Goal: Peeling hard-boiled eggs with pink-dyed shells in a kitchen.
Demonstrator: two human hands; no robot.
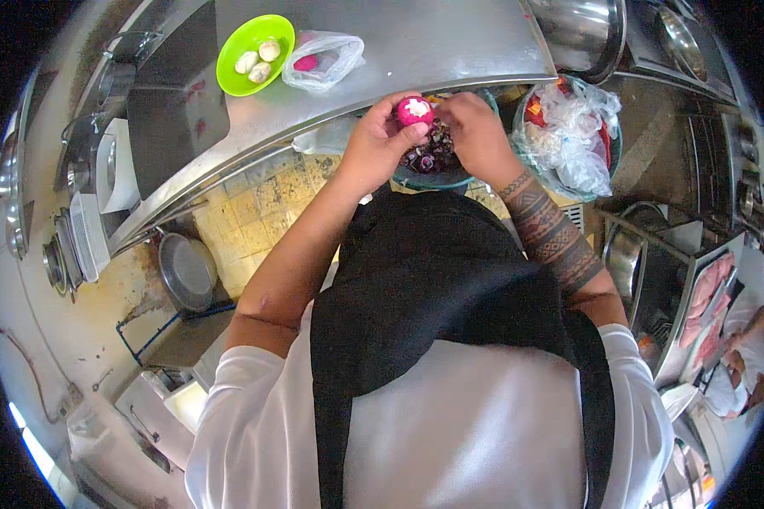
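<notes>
My left hand (382, 136) is closed round a pink-shelled egg (415, 111), held up between thumb and fingers. White shows through on its top where the shell is off. My right hand (477, 127) is just right of the egg, its fingers curled together; what they pinch, if anything, cannot be made out. Below both hands stands a waste bin (440, 183) with dark purple scraps like onion skins (429, 154). On the counter a lime green bowl (229, 78) holds 3 whitish peeled eggs (266, 51). Beside it, a clear plastic bag (335, 64) has another pink egg (306, 63) in it.
The steel counter (433, 42) has its front edge just beyond my hands. A second bin (560, 182) full of plastic bags is at my right, near a large steel pot (579, 38). Trays of raw meat (705, 297) sit farther right, near another person (738, 356).
</notes>
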